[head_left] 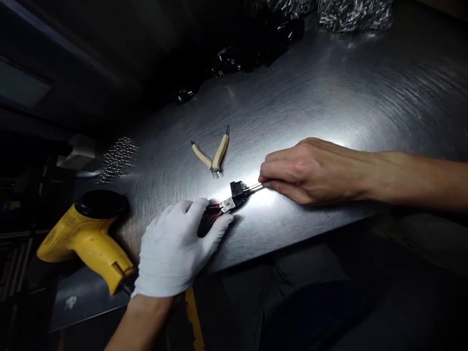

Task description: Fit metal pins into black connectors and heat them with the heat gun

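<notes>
My left hand (175, 246), in a white glove, is wrapped round the dark handles of a pair of pliers (227, 204) with red marks near the joint. The jaws of these pliers lie against a small black part (238, 189) just over the metal table. My bare right hand (303, 170) pinches thin metal pins (255, 186) that run into the right side of the black part. Its fingertips hide the far ends of the pins. Above the black part, a second pair of pliers with cream handles (220, 152) lies spread on the table.
A yellow heat-gun-like tool (98, 248) stands at the left of the metal table (292, 112). Behind it is a bundle of shiny metal pieces (117, 160). Dark parts (230, 61) lie along the back, and bagged metal pieces (354, 14) are at the top right.
</notes>
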{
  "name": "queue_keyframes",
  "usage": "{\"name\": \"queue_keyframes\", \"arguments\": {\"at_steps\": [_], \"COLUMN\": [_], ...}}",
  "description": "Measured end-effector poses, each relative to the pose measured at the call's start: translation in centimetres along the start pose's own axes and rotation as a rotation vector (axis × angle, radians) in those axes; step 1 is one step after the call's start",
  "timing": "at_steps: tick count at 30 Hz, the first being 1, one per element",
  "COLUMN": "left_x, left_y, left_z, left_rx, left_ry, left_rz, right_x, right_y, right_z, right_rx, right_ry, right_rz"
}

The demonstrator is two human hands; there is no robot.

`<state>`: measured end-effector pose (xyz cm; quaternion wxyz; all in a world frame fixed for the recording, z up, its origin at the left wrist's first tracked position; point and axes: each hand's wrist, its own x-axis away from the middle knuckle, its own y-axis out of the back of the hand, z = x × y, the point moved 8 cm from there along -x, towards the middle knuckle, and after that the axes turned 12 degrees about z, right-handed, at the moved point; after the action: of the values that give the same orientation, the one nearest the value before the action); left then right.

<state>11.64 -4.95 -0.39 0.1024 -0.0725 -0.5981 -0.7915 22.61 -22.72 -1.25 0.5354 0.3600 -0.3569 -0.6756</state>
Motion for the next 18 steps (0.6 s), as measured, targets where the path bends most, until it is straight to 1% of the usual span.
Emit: {"name": "queue_keyframes", "arguments": {"at_steps": [3, 9, 14, 18], "left_x": [-0.2, -0.2, 0.2, 0.4], "left_y": [0.0, 0.1, 0.4, 0.5], "left_z": [-0.3, -1.1, -1.9, -2.3], "left_rx": [-0.001, -0.005, -0.016, -0.029], "left_ry": [0.035, 0.123, 0.183, 0.203], "left_rz": [0.036, 0.115, 0.132, 0.131], "right_x": [0.0, 0.0, 0.0, 0.1], "right_y": [0.1, 0.2, 0.1, 0.1], "right_z": [0.0, -0.3, -0.2, 0.2], "right_rx": [0.044, 0.032, 0.061, 0.08], "right_ry": [-0.031, -0.048, -0.076, -0.117], "right_rz": [-0.024, -0.035, -0.038, -0.04]}}
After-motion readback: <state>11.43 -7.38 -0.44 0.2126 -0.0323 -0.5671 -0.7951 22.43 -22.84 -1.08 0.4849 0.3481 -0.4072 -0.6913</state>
